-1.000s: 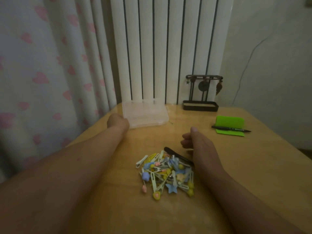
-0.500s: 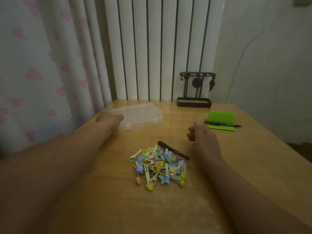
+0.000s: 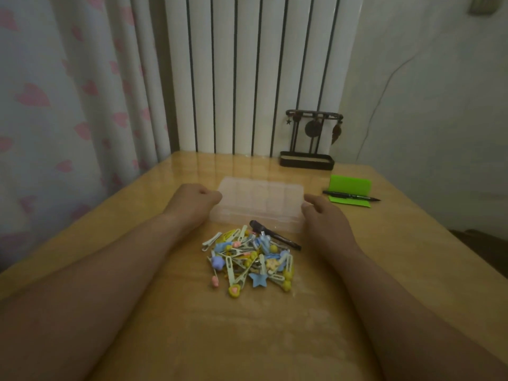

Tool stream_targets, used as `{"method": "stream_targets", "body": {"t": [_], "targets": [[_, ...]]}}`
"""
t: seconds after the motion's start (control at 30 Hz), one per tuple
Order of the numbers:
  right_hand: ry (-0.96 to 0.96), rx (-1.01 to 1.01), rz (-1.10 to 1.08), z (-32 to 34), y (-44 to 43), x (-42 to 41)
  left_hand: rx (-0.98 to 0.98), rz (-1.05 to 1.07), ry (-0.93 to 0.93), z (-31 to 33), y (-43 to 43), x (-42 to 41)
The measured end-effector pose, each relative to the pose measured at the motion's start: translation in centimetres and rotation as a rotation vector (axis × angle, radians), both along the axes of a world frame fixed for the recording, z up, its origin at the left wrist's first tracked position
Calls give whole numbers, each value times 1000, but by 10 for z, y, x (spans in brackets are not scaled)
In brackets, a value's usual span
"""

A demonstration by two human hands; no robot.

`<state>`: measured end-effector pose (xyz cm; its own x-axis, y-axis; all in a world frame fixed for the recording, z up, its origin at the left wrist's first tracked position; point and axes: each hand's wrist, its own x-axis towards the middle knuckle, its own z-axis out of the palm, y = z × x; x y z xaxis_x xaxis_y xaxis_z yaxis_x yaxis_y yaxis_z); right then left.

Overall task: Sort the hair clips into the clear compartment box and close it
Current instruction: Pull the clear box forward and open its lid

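The clear compartment box [image 3: 261, 202] lies flat and closed on the wooden table, just beyond a pile of colourful hair clips [image 3: 248, 259]. A long black clip [image 3: 275, 237] lies at the pile's far right edge. My left hand [image 3: 196, 200] grips the box's left end with curled fingers. At the box's right end is my right hand [image 3: 323, 215], fingers curled, touching or nearly touching the box's edge.
A green sticky-note pad [image 3: 350, 189] with a black pen [image 3: 351, 196] across it lies at the right. A dark metal ornament stand [image 3: 308, 158] sits at the table's back edge. Curtains and a radiator stand behind the table [image 3: 247, 339].
My left hand has dragged the box from the table's far left towards the middle, behind the clips. My right hand moved forward to the box's right end.
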<state>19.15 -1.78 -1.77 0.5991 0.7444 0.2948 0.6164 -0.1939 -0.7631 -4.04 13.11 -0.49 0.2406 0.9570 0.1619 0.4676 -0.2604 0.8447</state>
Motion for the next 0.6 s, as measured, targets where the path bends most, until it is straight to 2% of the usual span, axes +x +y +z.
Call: {"method": "stream_targets", "body": {"t": [0.1, 0.2, 0.33, 0.43, 0.53, 0.6], "targets": [[-32, -3, -2, -3, 2, 6, 78, -60, 8, -12, -8, -3], [-36, -34, 19, -5, 8, 6, 95, -104, 96, -20, -8, -5], [68, -169, 134, 8, 13, 7, 130, -65, 175, -23, -6, -8], [126, -93, 89, 9, 13, 5, 167, -76, 146, -20, -6, -7], [8, -33, 28, 2, 11, 1, 165, -141, 142, -20, -9, -6], [10, -29, 36, 1, 11, 1, 154, -161, 146, -20, -10, -6]]}}
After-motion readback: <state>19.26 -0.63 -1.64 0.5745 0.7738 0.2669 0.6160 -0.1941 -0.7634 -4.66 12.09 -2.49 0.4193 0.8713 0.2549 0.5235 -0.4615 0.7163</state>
